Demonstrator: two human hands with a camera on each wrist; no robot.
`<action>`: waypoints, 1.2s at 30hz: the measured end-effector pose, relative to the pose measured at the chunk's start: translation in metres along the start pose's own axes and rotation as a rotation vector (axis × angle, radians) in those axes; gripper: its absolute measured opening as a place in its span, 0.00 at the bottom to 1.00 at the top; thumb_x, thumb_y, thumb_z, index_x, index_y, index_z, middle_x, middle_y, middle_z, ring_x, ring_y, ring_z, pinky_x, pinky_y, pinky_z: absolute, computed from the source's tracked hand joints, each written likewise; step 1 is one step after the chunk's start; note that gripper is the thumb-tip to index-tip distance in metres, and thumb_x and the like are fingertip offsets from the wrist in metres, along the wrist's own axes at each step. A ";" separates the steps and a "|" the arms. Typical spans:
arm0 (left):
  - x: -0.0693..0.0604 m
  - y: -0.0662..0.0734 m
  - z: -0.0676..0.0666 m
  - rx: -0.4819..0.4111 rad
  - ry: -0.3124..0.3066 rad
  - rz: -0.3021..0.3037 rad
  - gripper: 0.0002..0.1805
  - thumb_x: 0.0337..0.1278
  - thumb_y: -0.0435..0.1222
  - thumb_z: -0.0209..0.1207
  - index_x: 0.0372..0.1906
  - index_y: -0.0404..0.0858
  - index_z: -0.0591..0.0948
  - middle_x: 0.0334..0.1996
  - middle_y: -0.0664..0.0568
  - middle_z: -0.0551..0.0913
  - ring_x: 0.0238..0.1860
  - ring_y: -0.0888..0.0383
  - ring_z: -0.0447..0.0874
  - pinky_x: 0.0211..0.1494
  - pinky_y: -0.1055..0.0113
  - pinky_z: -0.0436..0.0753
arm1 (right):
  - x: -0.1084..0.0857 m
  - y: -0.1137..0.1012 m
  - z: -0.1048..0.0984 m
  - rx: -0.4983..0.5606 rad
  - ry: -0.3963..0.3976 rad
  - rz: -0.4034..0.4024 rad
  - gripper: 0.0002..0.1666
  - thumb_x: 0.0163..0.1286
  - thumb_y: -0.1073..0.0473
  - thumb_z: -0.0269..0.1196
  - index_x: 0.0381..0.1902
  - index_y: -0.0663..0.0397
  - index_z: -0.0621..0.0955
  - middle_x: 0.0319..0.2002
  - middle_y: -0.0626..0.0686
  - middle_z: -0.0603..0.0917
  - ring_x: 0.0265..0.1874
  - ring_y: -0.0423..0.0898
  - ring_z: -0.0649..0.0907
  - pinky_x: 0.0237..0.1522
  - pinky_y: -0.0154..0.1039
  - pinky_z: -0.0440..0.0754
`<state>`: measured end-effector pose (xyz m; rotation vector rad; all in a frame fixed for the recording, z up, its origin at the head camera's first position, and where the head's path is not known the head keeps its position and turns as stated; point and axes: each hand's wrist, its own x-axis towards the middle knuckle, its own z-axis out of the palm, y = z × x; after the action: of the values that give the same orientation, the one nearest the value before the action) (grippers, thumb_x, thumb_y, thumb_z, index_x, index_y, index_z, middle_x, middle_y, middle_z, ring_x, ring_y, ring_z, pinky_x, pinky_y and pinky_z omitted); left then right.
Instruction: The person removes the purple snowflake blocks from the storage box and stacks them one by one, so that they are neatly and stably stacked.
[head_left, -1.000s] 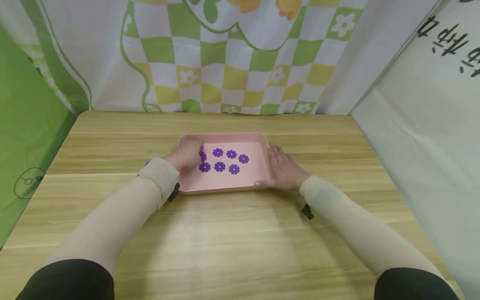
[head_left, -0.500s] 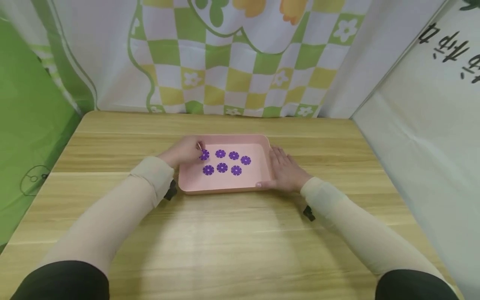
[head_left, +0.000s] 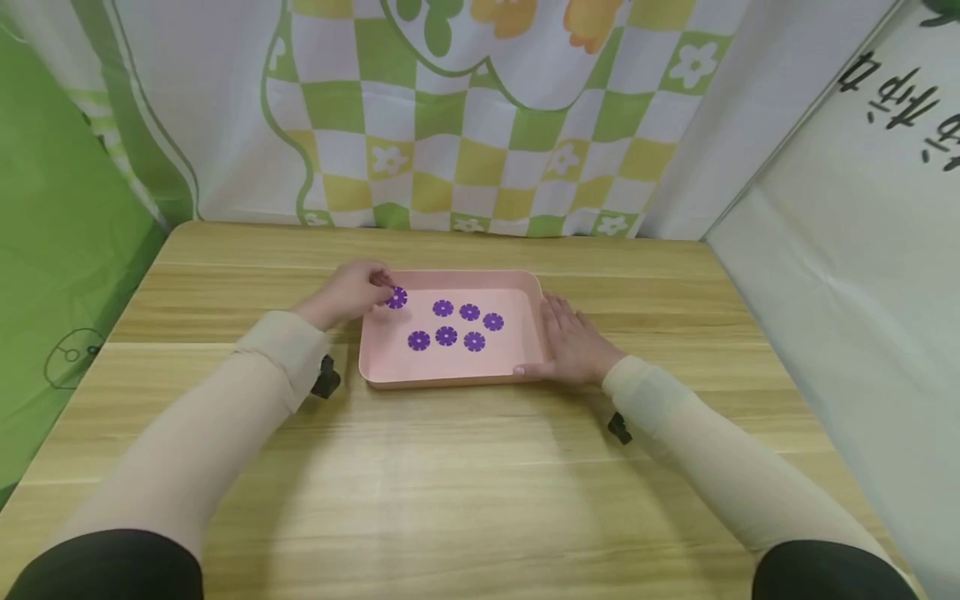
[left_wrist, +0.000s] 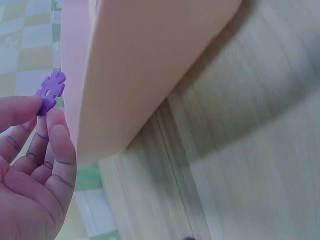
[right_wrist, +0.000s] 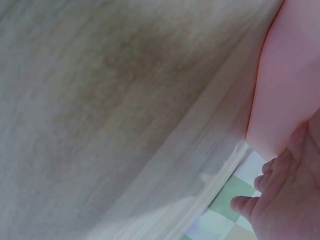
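Observation:
Over the upper left corner of a pink tray (head_left: 450, 367), the left hand (head_left: 347, 293) pinches a purple notched disc (head_left: 397, 297). In the left wrist view that disc (left_wrist: 53, 89) stands up between thumb and fingertips of the left hand (left_wrist: 37, 175), above the tray's outer wall (left_wrist: 135, 60). Several similar discs lie flat on the tray floor in two rough rows, among them one in the lower row (head_left: 446, 336). The right hand (head_left: 573, 342) rests against the tray's right side with straight fingers, its thumb on the front rim; the right wrist view shows this hand (right_wrist: 290, 195) beside the pink wall (right_wrist: 285, 85).
A wood-grain table (head_left: 465, 467) lies under the tray. Behind it hangs a green, yellow and white checkered cloth (head_left: 480, 150). A white sheet (head_left: 847, 250) stands on the right, a green one (head_left: 67, 192) on the left. A small purple bit (left_wrist: 189, 238) shows at the left wrist view's bottom edge.
The left hand has lifted a disc from the left end of the upper row and moved up and left with it. The right hand stays at the tray's side.

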<state>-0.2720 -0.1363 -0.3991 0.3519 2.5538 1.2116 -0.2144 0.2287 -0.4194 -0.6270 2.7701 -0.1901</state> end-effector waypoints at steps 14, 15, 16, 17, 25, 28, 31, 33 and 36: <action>-0.024 -0.022 -0.034 -0.048 0.057 -0.026 0.15 0.71 0.25 0.50 0.55 0.20 0.76 0.47 0.33 0.81 0.46 0.39 0.82 0.53 0.50 0.84 | 0.000 0.000 0.006 0.044 0.013 -0.006 0.75 0.65 0.24 0.62 0.79 0.76 0.40 0.80 0.72 0.39 0.79 0.67 0.43 0.77 0.63 0.45; -0.026 -0.023 -0.038 -0.056 0.057 -0.033 0.15 0.72 0.26 0.50 0.57 0.20 0.75 0.48 0.33 0.81 0.47 0.39 0.82 0.54 0.48 0.84 | 0.000 0.001 0.006 0.040 0.014 -0.005 0.75 0.65 0.24 0.62 0.79 0.76 0.40 0.80 0.72 0.39 0.79 0.67 0.44 0.77 0.63 0.45; -0.028 -0.025 -0.042 -0.055 0.062 -0.037 0.16 0.72 0.27 0.51 0.57 0.20 0.75 0.49 0.33 0.81 0.48 0.39 0.82 0.55 0.48 0.84 | 0.000 0.001 0.006 0.038 0.016 -0.005 0.75 0.65 0.24 0.62 0.79 0.76 0.40 0.80 0.73 0.39 0.79 0.67 0.44 0.77 0.63 0.45; -0.030 -0.026 -0.045 -0.056 0.067 -0.044 0.16 0.72 0.27 0.51 0.58 0.21 0.75 0.49 0.33 0.81 0.48 0.39 0.82 0.56 0.48 0.83 | 0.000 0.001 0.006 0.036 0.017 -0.003 0.75 0.65 0.24 0.62 0.79 0.76 0.40 0.80 0.73 0.39 0.79 0.67 0.44 0.77 0.63 0.45; -0.045 -0.049 -0.063 -0.078 0.091 -0.062 0.16 0.72 0.26 0.50 0.56 0.19 0.75 0.50 0.32 0.81 0.46 0.41 0.83 0.53 0.53 0.85 | 0.007 0.005 0.005 0.035 0.004 -0.006 0.78 0.63 0.20 0.60 0.79 0.73 0.38 0.80 0.71 0.37 0.80 0.65 0.42 0.77 0.61 0.44; -0.050 -0.058 -0.068 -0.086 0.076 -0.074 0.16 0.73 0.26 0.50 0.57 0.18 0.75 0.49 0.33 0.82 0.44 0.46 0.83 0.49 0.60 0.86 | 0.007 0.004 0.004 0.032 0.000 -0.011 0.78 0.63 0.21 0.61 0.79 0.73 0.38 0.80 0.70 0.37 0.80 0.65 0.42 0.77 0.61 0.44; -0.051 -0.064 -0.072 -0.095 0.052 -0.103 0.17 0.74 0.26 0.50 0.59 0.16 0.74 0.45 0.37 0.83 0.41 0.53 0.82 0.47 0.65 0.85 | 0.006 0.002 0.003 0.037 0.007 -0.010 0.77 0.63 0.23 0.63 0.79 0.74 0.39 0.80 0.71 0.38 0.80 0.65 0.43 0.77 0.62 0.45; -0.051 -0.067 -0.073 -0.094 0.043 -0.123 0.17 0.74 0.26 0.51 0.60 0.16 0.74 0.46 0.38 0.83 0.40 0.57 0.81 0.46 0.68 0.85 | 0.005 0.004 0.004 0.035 0.010 -0.006 0.77 0.64 0.24 0.63 0.79 0.74 0.39 0.80 0.71 0.38 0.80 0.66 0.43 0.77 0.62 0.45; -0.052 -0.072 -0.074 -0.093 0.032 -0.146 0.17 0.73 0.25 0.52 0.60 0.16 0.74 0.46 0.37 0.83 0.39 0.59 0.81 0.45 0.69 0.85 | 0.004 0.005 0.005 0.038 0.009 -0.001 0.77 0.64 0.24 0.63 0.79 0.74 0.38 0.80 0.71 0.37 0.80 0.66 0.43 0.77 0.62 0.45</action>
<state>-0.2576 -0.2507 -0.4033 0.1231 2.4902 1.2851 -0.2185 0.2307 -0.4265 -0.6189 2.7685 -0.2460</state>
